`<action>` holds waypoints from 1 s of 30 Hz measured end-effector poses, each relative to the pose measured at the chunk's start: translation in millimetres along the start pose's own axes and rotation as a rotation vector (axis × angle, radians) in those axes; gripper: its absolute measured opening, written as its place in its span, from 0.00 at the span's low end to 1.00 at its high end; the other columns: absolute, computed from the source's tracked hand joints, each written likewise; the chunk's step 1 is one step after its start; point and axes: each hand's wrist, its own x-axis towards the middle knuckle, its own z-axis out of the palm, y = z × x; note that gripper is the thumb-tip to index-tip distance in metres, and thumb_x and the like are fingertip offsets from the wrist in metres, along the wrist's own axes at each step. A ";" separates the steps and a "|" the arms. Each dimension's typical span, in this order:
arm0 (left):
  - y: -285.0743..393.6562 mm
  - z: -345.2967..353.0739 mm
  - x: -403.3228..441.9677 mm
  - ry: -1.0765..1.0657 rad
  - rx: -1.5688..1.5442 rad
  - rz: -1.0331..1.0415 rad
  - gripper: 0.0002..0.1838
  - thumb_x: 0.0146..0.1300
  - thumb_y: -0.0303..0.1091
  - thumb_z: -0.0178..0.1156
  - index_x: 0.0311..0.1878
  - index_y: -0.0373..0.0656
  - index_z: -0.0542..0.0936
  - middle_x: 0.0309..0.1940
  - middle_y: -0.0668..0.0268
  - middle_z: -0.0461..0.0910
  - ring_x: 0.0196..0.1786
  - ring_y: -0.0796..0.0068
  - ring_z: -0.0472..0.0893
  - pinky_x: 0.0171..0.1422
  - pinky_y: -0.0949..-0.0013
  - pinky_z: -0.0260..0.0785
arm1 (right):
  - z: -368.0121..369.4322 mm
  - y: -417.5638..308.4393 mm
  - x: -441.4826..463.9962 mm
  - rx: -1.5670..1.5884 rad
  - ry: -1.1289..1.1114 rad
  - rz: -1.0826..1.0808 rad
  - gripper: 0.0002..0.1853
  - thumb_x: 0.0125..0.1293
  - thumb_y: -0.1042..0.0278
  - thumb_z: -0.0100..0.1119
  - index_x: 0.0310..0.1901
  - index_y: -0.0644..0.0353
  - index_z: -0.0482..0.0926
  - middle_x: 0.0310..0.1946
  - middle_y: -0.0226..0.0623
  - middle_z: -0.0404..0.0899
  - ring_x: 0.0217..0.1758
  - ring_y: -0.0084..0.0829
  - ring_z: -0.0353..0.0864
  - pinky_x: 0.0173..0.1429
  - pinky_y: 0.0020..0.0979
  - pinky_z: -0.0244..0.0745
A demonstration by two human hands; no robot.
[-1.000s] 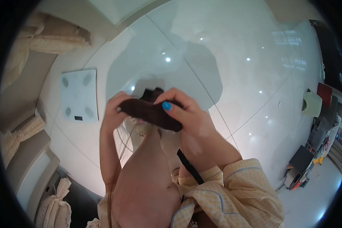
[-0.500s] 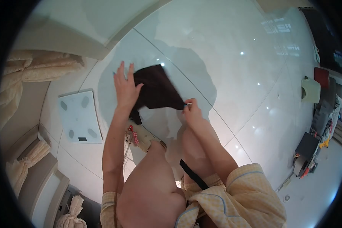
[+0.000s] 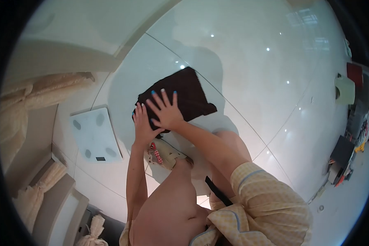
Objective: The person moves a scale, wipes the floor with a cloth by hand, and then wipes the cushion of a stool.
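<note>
Cloth [image 3: 189, 94] on floor [image 3: 254, 82]. Left hand [image 3: 144, 127] on cloth at its 8 o'clock edge; right hand [image 3: 168, 115] also on cloth, just beside left, toward 2. From cloth: scale [image 3: 95, 136] 8 o'clock, shoe [image 3: 164, 156] near, 6–7, stool [image 3: 345, 89] well apart, 3.

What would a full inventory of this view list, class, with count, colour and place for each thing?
Flat fabric cloth: one, dark brown, on the floor under both hands
Glossy tiled floor: one, pale, throughout
Rectangular scale: one, white with grey pads, floor at left
Gathered fabric pieces: at least three, cream, left side
Shoe with checked trim: one, beige and red, below the cloth
Narrow strap: one, black, near the lap
Open-topped container: one, pale green, far right
Small clutter: count unclear, mixed colours, far right
Checked garment: one, yellow with blue piping, lower right
Left hand: one, on the cloth's left part
Right hand: one, flat on the cloth
Bare legs: two, bottom centre
</note>
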 end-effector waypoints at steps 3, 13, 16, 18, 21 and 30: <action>-19.3 -8.3 -7.7 0.065 -0.267 0.036 0.48 0.46 0.37 0.65 0.66 0.36 0.48 0.67 0.50 0.47 0.69 0.54 0.48 0.70 0.55 0.40 | 1.4 7.3 -5.2 0.029 -0.042 -0.205 0.39 0.50 0.45 0.56 0.64 0.41 0.56 0.68 0.39 0.45 0.70 0.48 0.41 0.61 0.69 0.36; -13.0 -14.1 56.7 0.187 -0.212 0.064 0.23 0.57 0.27 0.51 0.57 0.33 0.63 0.63 0.51 0.57 0.66 0.53 0.56 0.69 0.59 0.45 | -58.2 134.9 -71.0 -0.101 -0.138 -0.141 0.34 0.55 0.44 0.49 0.65 0.34 0.53 0.68 0.29 0.48 0.70 0.41 0.45 0.65 0.62 0.40; -2.5 -13.6 94.7 0.100 -0.092 0.152 0.23 0.56 0.28 0.52 0.56 0.34 0.65 0.62 0.50 0.58 0.65 0.50 0.57 0.69 0.56 0.45 | -81.8 185.1 -108.3 -0.227 0.007 0.195 0.35 0.45 0.51 0.56 0.61 0.35 0.62 0.65 0.31 0.54 0.66 0.44 0.52 0.64 0.60 0.44; 4.7 -16.2 118.3 0.130 0.094 0.268 0.23 0.56 0.28 0.53 0.56 0.34 0.65 0.62 0.50 0.59 0.64 0.49 0.58 0.68 0.55 0.46 | -94.1 219.0 -138.9 -0.294 0.176 0.568 0.35 0.46 0.61 0.55 0.61 0.37 0.62 0.65 0.32 0.55 0.67 0.44 0.51 0.66 0.58 0.41; 2.8 -15.8 155.9 0.166 0.190 0.411 0.23 0.55 0.28 0.53 0.55 0.34 0.65 0.61 0.50 0.60 0.64 0.49 0.58 0.68 0.54 0.47 | -99.0 292.8 -204.3 -0.402 0.478 1.029 0.31 0.58 0.63 0.44 0.65 0.41 0.54 0.66 0.36 0.52 0.67 0.46 0.52 0.63 0.59 0.49; -0.4 -0.1 176.5 0.264 0.032 0.311 0.20 0.57 0.29 0.49 0.53 0.32 0.65 0.60 0.50 0.61 0.63 0.49 0.59 0.68 0.54 0.48 | -196.6 252.8 -241.0 1.275 1.780 0.886 0.22 0.63 0.59 0.34 0.50 0.66 0.69 0.50 0.40 0.72 0.53 0.35 0.71 0.60 0.33 0.62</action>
